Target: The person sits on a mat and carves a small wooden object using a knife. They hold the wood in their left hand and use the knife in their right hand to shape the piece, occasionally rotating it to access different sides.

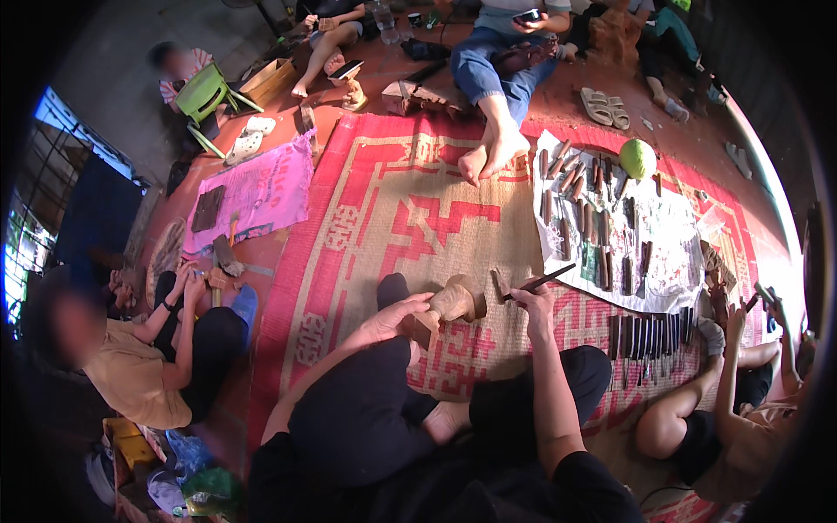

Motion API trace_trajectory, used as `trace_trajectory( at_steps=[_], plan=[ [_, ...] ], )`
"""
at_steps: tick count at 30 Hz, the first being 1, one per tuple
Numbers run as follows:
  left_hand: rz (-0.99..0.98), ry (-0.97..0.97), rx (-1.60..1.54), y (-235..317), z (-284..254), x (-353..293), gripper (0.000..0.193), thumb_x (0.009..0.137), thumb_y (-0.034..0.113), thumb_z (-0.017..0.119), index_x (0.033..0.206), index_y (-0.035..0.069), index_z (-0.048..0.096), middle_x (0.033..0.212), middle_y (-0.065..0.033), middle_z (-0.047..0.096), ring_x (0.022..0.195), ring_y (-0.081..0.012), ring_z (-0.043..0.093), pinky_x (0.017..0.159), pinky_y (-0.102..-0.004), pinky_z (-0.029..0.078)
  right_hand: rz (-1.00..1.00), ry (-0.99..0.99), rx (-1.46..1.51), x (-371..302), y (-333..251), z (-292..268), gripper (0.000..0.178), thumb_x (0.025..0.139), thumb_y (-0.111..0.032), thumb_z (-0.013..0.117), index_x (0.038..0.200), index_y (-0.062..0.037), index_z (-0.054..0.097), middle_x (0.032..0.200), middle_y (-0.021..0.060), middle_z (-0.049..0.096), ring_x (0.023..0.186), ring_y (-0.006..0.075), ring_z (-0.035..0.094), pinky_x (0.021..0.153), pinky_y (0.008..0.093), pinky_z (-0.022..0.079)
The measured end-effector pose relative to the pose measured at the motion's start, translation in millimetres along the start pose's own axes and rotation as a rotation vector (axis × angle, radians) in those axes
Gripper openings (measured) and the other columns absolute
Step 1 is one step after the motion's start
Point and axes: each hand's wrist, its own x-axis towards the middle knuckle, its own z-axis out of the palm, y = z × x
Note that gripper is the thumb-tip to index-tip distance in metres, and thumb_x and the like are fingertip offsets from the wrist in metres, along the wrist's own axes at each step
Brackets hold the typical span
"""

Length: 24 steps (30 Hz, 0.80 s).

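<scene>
My left hand (394,321) is wrapped round a small pale wooden block (425,331), held just above my bent knee. Beside that block, a larger rounded piece of carved wood (459,298) rests on the mat. My right hand (535,307) grips a dark, slender carving tool (551,276), which slants up and to the right. A short tan piece (500,284) lies near the tool's left end; whether the two touch I cannot tell. The wooden block and the tool are apart from each other.
A white cloth (671,277) at the right carries several wood-handled tools and a green ball-like thing (637,159). Dark-handled chisels (649,338) lie in a row nearer me. People sit left, right and ahead on the red patterned mat (349,218) and tiles; a pink sack (261,187) lies left.
</scene>
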Motion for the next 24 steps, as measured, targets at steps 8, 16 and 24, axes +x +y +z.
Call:
trace_trajectory(
  at_steps=[8,16,24],
  plan=[
    [-0.029,0.038,0.006,9,11,-1,0.065,0.085,0.02,0.064,0.141,0.011,0.032,0.125,-0.0083,0.051,0.112,-0.0192,0.052,0.093,-0.0406,0.045,0.081,0.013,0.062,0,5,5,0.013,0.073,0.001,0.069,0.075,-0.0067,0.059,0.069,0.003,0.062,0.058,0.0113,0.057,0.056,0.0225,0.045],
    [-0.076,0.061,0.062,4,8,6,0.065,0.086,0.023,0.064,0.142,0.014,0.033,0.118,-0.0064,0.057,0.107,-0.018,0.055,0.091,-0.0402,0.046,0.145,-0.02,0.071,-2,3,0,0.009,0.076,-0.003,0.068,0.078,-0.0082,0.061,0.072,0.002,0.064,0.064,0.0105,0.059,0.061,0.0231,0.045],
    [-0.043,0.03,0.084,12,23,-4,0.063,0.084,0.025,0.063,0.14,0.013,0.037,0.116,-0.0069,0.058,0.102,-0.0189,0.057,0.087,-0.0405,0.049,0.136,-0.014,0.064,-3,9,-8,0.007,0.077,-0.006,0.068,0.08,-0.0084,0.062,0.074,0.0018,0.065,0.066,0.0101,0.061,0.062,0.0232,0.045]
  ],
)
